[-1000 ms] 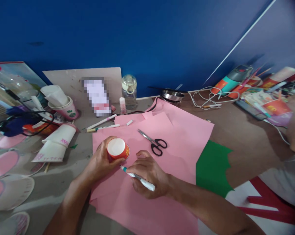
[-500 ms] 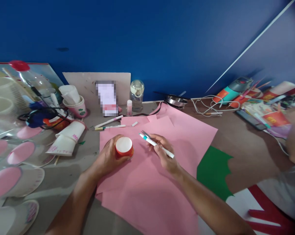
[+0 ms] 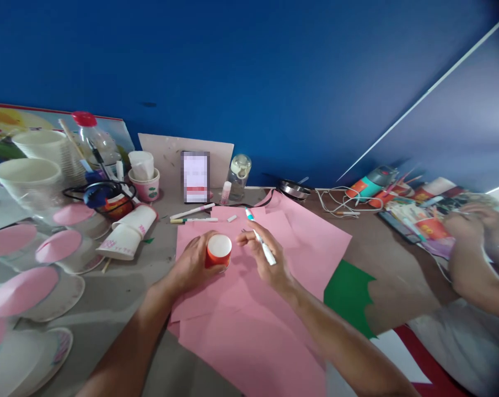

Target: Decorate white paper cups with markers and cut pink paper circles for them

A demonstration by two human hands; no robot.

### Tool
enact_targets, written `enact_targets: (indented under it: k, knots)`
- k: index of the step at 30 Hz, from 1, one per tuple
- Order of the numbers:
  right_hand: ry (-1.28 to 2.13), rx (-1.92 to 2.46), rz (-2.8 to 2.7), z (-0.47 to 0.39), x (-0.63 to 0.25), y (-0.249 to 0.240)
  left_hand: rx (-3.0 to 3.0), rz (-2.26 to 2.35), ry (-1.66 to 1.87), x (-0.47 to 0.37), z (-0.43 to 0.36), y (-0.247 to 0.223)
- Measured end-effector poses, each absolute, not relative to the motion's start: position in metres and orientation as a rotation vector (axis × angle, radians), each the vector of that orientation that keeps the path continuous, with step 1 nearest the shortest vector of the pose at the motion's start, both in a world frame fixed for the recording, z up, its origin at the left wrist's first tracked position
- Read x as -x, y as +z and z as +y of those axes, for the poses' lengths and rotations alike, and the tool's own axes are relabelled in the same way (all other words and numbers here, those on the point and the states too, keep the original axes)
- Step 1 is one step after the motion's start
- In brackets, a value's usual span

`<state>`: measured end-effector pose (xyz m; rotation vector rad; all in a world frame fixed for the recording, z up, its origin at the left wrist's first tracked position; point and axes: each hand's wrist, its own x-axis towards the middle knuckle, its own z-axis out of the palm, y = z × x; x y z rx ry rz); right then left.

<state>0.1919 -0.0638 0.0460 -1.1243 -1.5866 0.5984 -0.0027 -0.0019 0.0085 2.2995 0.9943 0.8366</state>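
Observation:
My left hand is wrapped round a small red paper cup, its white round end facing up. In my right hand, a white marker with a teal end lies slantwise between the fingers. Small grey metal tips show beside these fingers, perhaps scissors; most of that object is hidden. The hands are a short way apart, above overlapping sheets of pink paper.
Left stand paper cups, pink-topped cup pieces and a red-capped bottle. Behind are markers, a glue stick, a phone and a tape roll. Green paper and another person's arm are at right.
The view has shifted. The marker in my right hand has swung steeper, and the grey metal tips show less. My left hand keeps the cup. The other person's hands have come into view.

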Motion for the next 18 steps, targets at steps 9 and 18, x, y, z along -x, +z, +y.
enact_targets:
  k: [9,18]
  knots:
    - [0.187,0.898,-2.047,-0.052,-0.161,0.048,-2.335,0.783,0.989,0.004,0.003,0.000]
    - [0.266,0.918,-1.899,-0.050,-0.158,0.037,-2.075,0.719,0.765,0.016,0.007,0.011]
